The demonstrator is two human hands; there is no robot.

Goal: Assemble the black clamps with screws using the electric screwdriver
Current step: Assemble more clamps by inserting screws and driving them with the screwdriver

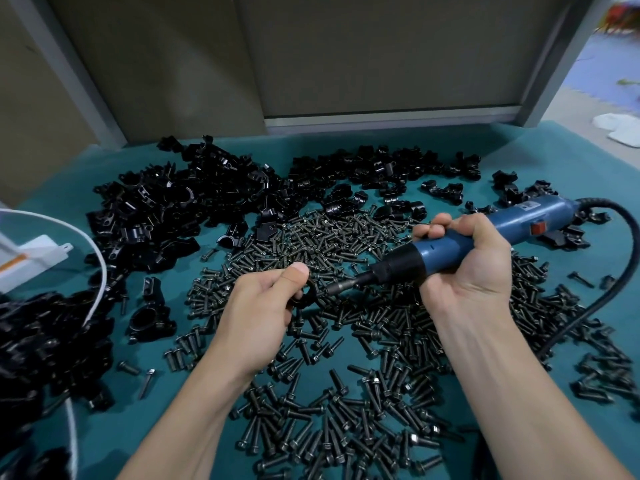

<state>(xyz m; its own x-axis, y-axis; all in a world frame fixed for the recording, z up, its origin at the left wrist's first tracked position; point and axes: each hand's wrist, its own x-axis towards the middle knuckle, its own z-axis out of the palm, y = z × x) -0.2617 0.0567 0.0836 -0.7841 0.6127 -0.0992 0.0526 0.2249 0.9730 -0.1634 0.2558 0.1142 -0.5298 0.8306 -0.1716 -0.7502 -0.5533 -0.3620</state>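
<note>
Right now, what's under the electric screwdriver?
Loose screws on the teal mat beneath the tip of the screwdriver, black clamps beneath its rear. The right hand gripping it hides whatever lies under the middle.

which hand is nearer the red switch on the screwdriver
Right. The right hand grips the electric screwdriver just ahead of the red switch; the left hand holds a black clamp at its bit.

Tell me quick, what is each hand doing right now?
The left hand pinches a black clamp.
The right hand grips the blue electric screwdriver.
</note>
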